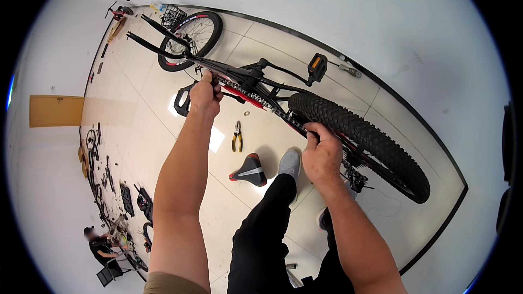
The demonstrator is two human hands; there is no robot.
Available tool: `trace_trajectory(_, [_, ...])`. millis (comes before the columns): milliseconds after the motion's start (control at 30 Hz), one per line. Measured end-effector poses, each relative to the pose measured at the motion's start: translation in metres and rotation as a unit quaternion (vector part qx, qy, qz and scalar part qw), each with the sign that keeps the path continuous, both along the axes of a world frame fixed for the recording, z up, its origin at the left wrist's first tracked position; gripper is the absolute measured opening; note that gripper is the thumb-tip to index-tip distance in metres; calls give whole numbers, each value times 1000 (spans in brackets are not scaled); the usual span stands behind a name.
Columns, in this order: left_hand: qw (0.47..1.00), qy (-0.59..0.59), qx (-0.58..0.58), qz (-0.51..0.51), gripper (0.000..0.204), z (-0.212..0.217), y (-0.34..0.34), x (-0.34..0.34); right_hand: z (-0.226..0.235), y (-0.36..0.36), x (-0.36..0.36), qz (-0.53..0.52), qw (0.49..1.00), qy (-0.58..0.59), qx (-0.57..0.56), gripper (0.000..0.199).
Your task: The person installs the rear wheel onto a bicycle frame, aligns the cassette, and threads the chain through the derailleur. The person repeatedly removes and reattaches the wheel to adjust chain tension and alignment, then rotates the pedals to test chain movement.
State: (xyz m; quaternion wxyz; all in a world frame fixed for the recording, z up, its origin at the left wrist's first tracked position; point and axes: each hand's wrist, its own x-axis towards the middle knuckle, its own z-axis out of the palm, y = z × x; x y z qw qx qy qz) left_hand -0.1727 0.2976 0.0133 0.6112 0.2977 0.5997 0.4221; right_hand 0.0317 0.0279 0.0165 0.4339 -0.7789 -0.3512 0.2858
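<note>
A black bicycle frame (218,66) with red trim runs across the view, its bare fork (158,41) toward the far left and its knobby rear wheel (362,136) to the right. My left hand (206,95) is closed at the front end of the chain (256,97), beside the red chain guard (248,98). Farther back, my right hand (322,155) pinches the chain close to the rear tyre. Both sets of fingertips are partly hidden. Near my right wrist hangs the rear derailleur (357,178). Pedals (317,69) show on either side of the frame.
Yellow-and-black pliers (237,137) and a saddle (249,170) lie on the tiled floor by my shoe (290,162). A loose wheel (192,41) rests beyond the fork. Bicycle parts (127,198) litter the left, where another person (102,247) works. An adjustable wrench (350,69) lies along the wall.
</note>
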Motion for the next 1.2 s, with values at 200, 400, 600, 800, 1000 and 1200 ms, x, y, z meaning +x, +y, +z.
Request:
trace_trajectory(200, [999,16,-12,40,30,2,-2,9,4,2,-1,-4,1000,-15,-7,18])
trace_trajectory(400, [998,26,12,63,31,7,-4,13,4,4,-2,9,1000,-2,-27,18])
trace_trajectory(600, [995,82,1,47,33,3,-3,14,2,4,-3,8,999,-14,-43,18])
trace_trajectory(800, [990,133,1,44,32,0,-1,17,-5,5,0,6,999,-29,-39,18])
trace_trajectory(1000, [981,183,-28,62,29,-8,0,14,-7,6,1,34,997,-40,-64,21])
trace_trajectory(1200, [963,267,10,42,22,-17,4,2,-13,6,-5,28,999,-34,-18,24])
